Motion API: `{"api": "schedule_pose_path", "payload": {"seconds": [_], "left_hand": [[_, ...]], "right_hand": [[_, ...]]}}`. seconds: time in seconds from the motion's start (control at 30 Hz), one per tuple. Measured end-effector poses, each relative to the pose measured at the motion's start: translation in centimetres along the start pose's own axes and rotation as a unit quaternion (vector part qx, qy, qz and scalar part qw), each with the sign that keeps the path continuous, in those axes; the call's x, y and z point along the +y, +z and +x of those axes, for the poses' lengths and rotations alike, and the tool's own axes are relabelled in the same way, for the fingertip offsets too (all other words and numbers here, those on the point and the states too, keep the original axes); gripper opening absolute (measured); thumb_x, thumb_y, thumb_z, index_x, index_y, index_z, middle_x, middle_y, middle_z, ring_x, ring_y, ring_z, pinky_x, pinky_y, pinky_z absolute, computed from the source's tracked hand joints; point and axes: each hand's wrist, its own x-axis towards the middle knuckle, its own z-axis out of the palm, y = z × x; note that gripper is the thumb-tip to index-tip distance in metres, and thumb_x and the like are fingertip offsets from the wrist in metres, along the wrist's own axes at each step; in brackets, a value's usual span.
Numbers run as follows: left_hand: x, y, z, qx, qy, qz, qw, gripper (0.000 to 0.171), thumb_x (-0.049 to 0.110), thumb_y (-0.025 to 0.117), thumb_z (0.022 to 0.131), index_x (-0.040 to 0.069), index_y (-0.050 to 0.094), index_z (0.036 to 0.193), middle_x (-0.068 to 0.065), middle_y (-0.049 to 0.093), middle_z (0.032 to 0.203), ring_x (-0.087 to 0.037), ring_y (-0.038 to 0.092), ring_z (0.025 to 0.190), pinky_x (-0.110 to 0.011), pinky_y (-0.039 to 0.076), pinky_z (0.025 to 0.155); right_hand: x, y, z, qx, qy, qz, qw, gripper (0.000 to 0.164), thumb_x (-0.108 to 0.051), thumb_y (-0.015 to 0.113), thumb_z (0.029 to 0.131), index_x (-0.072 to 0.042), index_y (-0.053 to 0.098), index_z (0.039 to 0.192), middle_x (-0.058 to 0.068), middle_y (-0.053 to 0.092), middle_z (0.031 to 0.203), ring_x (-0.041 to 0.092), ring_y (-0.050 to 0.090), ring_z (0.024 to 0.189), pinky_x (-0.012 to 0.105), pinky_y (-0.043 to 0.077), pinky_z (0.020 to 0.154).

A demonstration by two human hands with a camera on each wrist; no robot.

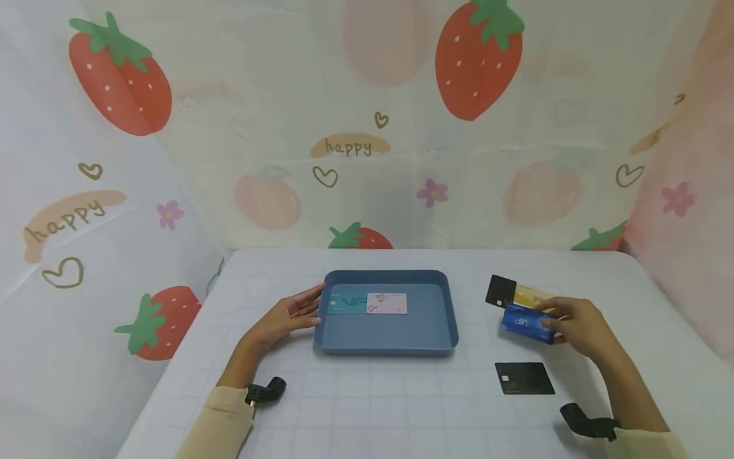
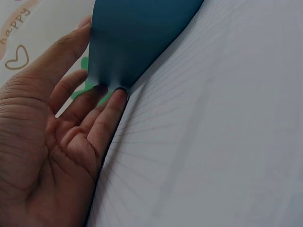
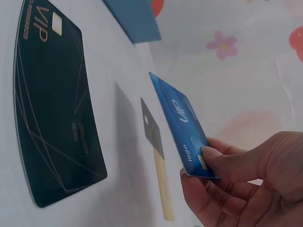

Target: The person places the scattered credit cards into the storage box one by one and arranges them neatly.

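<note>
My right hand pinches a blue VIP card between thumb and fingers, held tilted above the table. Behind it lies a black-and-yellow card, partly covered from the head camera by the blue card and the hand. Closer to me, a dark VIP card lies flat; the right wrist view shows the dark card large. My left hand touches the left wall of a blue-grey tray with extended fingers. Inside the tray, a teal VIP card lies beside a pink floral card.
White cloth with a faint grid covers the table. Upright curtains printed with strawberries, hearts and flowers close in the back and both sides. A dark wrist camera sits on the left wrist, and another camera on the right wrist.
</note>
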Motion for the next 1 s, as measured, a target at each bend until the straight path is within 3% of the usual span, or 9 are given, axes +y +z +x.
{"api": "schedule_pose_path", "payload": {"seconds": [0.17,0.43,1.0], "left_hand": [[0.0,-0.3,-0.5,0.006,0.002,-0.001,1.0,0.078,0.005,0.073,0.094,0.006,0.031,0.16,-0.014,0.026,0.165,-0.034,0.031,0.149,-0.022,0.041,0.11],[-0.3,0.0,0.0,-0.013,0.004,0.003,0.9999,0.078,0.009,0.071,0.096,0.006,0.028,0.16,-0.013,0.023,0.167,-0.033,0.029,0.15,-0.024,0.041,0.11],[0.0,-0.1,0.2,-0.002,-0.006,0.012,0.9999,0.078,0.009,0.072,0.096,0.009,0.029,0.16,-0.01,0.025,0.166,-0.032,0.03,0.15,-0.023,0.04,0.111]], "right_hand": [[-0.7,0.7,0.1,-0.007,-0.011,0.018,1.0,0.03,-0.001,0.066,0.095,0.008,0.065,0.124,0.037,0.059,0.122,0.034,0.063,0.092,0.032,0.063,0.066],[-1.0,1.1,-0.4,-0.012,-0.019,0.032,0.999,0.031,-0.004,0.066,0.097,0.009,0.064,0.126,0.036,0.055,0.132,0.033,0.062,0.096,0.03,0.062,0.067],[-4.0,2.3,0.8,0.0,-0.071,0.03,0.997,0.025,0.002,0.062,0.097,0.008,0.067,0.121,0.033,0.062,0.12,0.03,0.063,0.088,0.03,0.059,0.061]]}}
